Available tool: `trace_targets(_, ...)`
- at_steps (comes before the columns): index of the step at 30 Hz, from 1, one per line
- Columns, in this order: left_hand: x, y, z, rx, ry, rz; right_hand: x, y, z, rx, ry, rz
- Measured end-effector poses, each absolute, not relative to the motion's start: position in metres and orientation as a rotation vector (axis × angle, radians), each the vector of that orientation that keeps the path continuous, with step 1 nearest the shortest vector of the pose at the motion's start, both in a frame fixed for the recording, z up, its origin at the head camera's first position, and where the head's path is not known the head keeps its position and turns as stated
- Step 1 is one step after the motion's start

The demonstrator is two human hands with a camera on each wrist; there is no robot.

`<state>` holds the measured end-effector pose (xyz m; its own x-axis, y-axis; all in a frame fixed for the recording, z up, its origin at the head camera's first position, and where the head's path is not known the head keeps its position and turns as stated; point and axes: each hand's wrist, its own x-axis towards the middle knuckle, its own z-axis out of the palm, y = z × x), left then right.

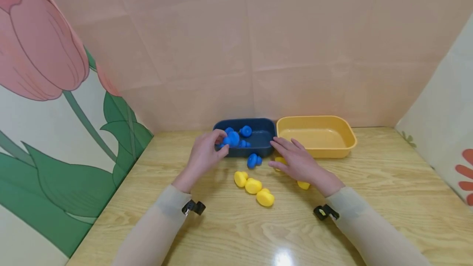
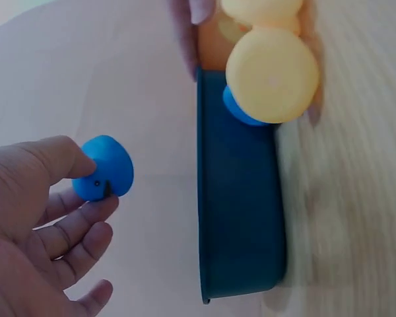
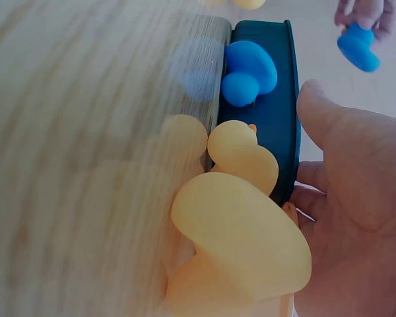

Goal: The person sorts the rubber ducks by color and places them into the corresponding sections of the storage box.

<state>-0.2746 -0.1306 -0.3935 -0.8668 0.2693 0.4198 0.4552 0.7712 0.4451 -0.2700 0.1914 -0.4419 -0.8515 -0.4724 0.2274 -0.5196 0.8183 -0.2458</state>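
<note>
My left hand [image 1: 205, 151] pinches a blue rubber duck [image 2: 112, 165] between thumb and fingers, held above the left side of a dark blue bin [image 1: 263, 138]. Several other blue ducks lie in that bin. Fingers extended, my right hand [image 1: 297, 163] hovers at the place where the dark blue bin meets a yellow bin [image 1: 318, 152]; whether it touches the rims I cannot tell. One blue duck [image 1: 253, 160] sits on the table just in front of the dark blue bin. Beneath the right hand, yellow ducks [image 1: 304, 185] are partly hidden.
Three yellow ducks [image 1: 253, 186] form a slanting row on the wooden table [image 1: 229, 233] between my forearms. Behind the bins rises a pinkish cloth backdrop [image 1: 295, 52]. A flower-printed panel [image 1: 48, 48] stands on the left, another panel [image 1: 443, 118] on the right.
</note>
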Motion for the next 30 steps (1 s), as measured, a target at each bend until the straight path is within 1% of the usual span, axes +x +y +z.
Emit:
trace_targets(9, -0.293, -0.123, -0.387, -0.477, -2.609, -0.841, -0.270, 0.192, -0.442, 0.776, -2.846, 0.453)
trace_targets(23, -0.337, -0.114, -0.400, -0.409, -2.601, -0.793, -0.271, 0.193, -0.446, 0.780, -2.830, 0.456)
trace_targets(30, -0.350, -0.111, -0.406, -0.385, -2.630, -0.789, -0.271, 0.193, -0.446, 0.786, -2.829, 0.459)
